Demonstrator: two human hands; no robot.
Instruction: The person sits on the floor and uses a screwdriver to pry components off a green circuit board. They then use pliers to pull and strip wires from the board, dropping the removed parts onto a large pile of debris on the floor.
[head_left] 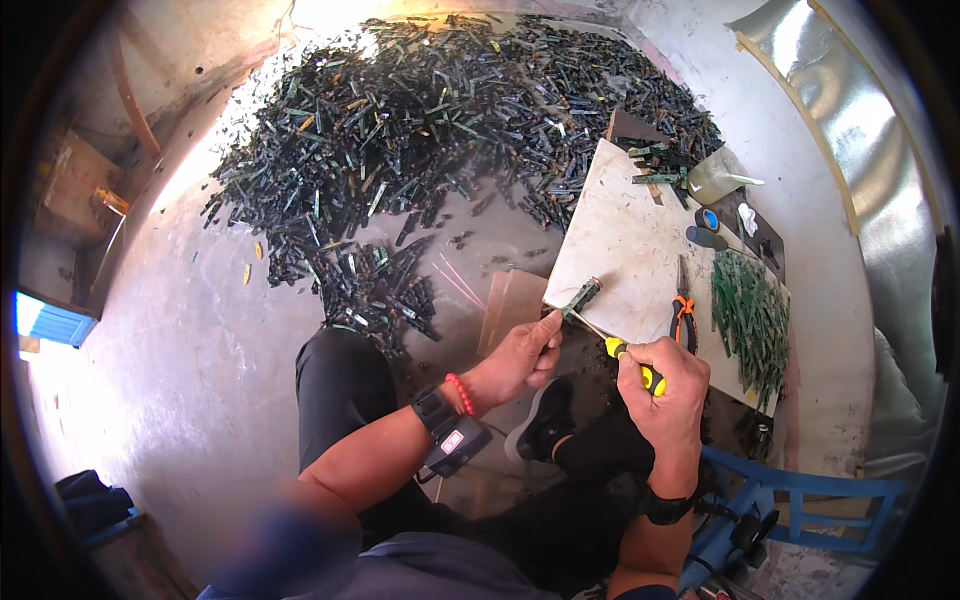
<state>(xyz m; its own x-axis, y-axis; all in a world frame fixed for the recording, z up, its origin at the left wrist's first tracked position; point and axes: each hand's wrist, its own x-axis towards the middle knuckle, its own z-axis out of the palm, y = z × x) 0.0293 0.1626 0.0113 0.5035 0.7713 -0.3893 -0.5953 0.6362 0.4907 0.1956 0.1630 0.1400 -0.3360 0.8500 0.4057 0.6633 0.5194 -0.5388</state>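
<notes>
Left hand (515, 365): grip pinched, thumb and forefinger on the lower end of a narrow dark-green strip (582, 297), held over the near-left edge of the off-white flat worktop (625, 255). Right hand (668, 390): grip wrapped round a yellow-and-black screwdriver with a thin metal shaft (615, 347). Tip lies at the strip beside the left thumb; whether inserted, too small to tell. Step, judged: working the strip with the tip. Next move probably calls for a firm pinch and controlled pressure, fingertips clear of the tip.

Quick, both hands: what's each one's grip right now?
Left hand: closed, pinching a small dark-green strip.
Right hand: closed around a yellow-and-black screwdriver.
</notes>
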